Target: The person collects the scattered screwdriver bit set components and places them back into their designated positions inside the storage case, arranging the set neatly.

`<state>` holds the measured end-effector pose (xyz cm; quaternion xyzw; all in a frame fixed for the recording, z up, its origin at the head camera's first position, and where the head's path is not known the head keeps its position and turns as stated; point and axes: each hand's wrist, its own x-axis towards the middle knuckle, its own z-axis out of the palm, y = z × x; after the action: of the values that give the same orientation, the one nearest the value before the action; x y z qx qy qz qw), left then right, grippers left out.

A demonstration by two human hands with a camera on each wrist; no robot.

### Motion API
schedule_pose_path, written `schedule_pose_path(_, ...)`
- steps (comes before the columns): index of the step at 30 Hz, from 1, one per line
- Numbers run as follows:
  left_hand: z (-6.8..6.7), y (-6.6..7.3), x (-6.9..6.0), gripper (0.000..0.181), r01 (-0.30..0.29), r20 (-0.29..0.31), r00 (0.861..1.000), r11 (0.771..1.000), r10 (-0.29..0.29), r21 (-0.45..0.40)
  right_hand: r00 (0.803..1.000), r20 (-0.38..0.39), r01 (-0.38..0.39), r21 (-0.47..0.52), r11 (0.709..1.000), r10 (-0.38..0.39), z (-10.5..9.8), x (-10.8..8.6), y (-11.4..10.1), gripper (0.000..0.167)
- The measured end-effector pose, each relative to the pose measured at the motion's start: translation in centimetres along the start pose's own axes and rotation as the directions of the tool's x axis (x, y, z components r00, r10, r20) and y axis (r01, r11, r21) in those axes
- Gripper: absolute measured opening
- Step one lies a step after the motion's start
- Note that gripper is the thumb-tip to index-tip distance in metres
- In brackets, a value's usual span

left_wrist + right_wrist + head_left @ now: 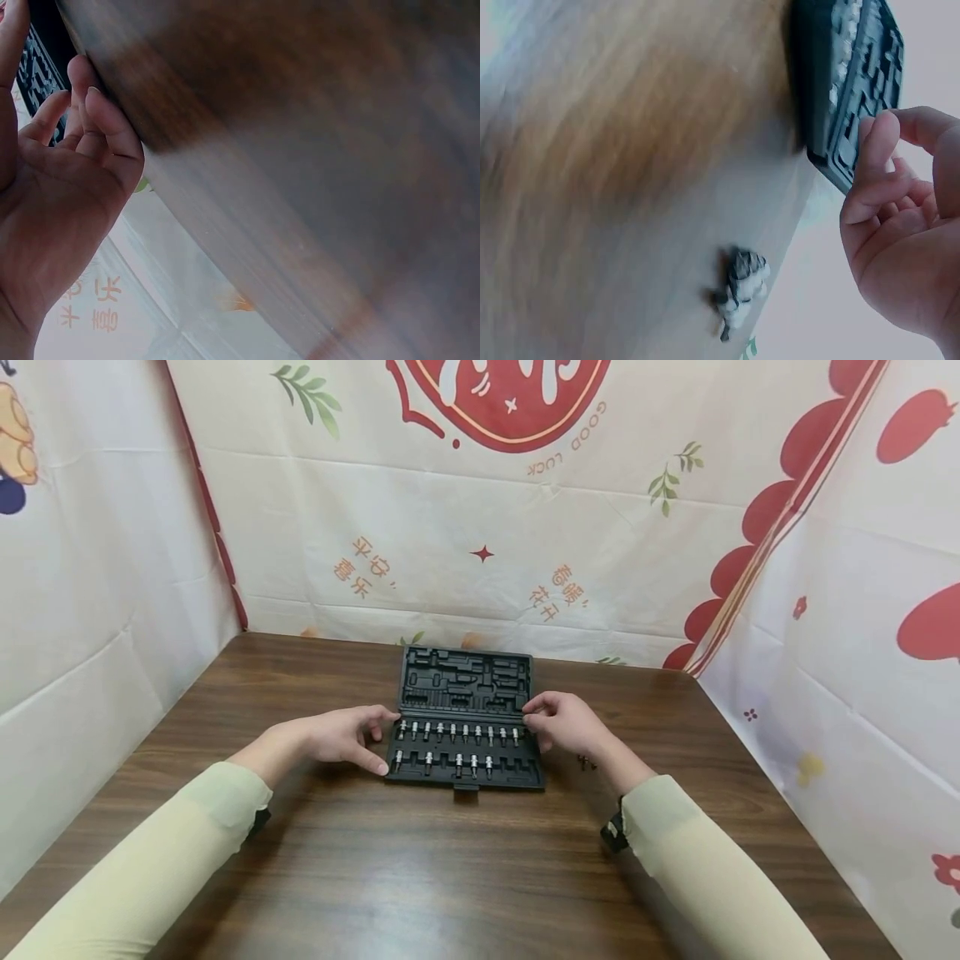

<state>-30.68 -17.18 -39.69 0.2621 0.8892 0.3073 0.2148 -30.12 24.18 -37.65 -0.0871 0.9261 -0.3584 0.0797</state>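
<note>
An open black case (465,792) lies on the table, its lid (467,653) leaning back. Metal socket bits (458,763) stand in two rows in the base, the lower row with gaps. My left hand (337,735) spreads at the case's left side, thumb at the front corner and index finger near the hinge; its fingers (112,124) are loosely bent in the left wrist view. The right hand (566,724) is at the upper row's right end. In the right wrist view, the right hand (907,225) has thumb and index tips together; anything between them is hidden.
A few loose bits (587,762) lie on the wooden table (420,877) right of the case, partly behind my right wrist; they also show as a small pile (742,289) in the right wrist view. Printed cloth (450,527) hangs behind and at both sides.
</note>
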Motion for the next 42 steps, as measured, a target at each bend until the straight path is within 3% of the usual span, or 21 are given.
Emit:
schedule_pose_path(11, 0.1, -0.1, 0.1, 0.095, -0.01, -0.003, 1.0, 1.0, 0.01, 0.005, 0.998, -0.057, -0.009, 0.025, 1.0, 0.011, -4.0, -2.4, 2.8, 0.035)
schedule_pose_path(22, 0.1, -0.2, 0.2, 0.095, -0.011, -0.006, 1.0, 1.0, 0.011, 0.007, 0.996, -0.083, -0.041, -0.005, 0.999, 0.04, -5.7, -3.6, 6.5, 0.034)
schedule_pose_path(33, 0.1, 0.0, 0.0, 0.095, -0.004, -0.01, 1.0, 1.0, 0.004, 0.011, 0.999, -0.038, -0.021, -0.18, 0.983, 0.014, -6.4, -4.1, 8.6, 0.017)
schedule_pose_path(42, 0.0, 0.0, -0.1, 0.095, 0.009, -0.009, 1.0, 1.0, -0.009, 0.012, 0.997, 0.058, -0.039, -0.11, 0.993, 0.045, -6.4, -4.1, 8.5, 0.018)
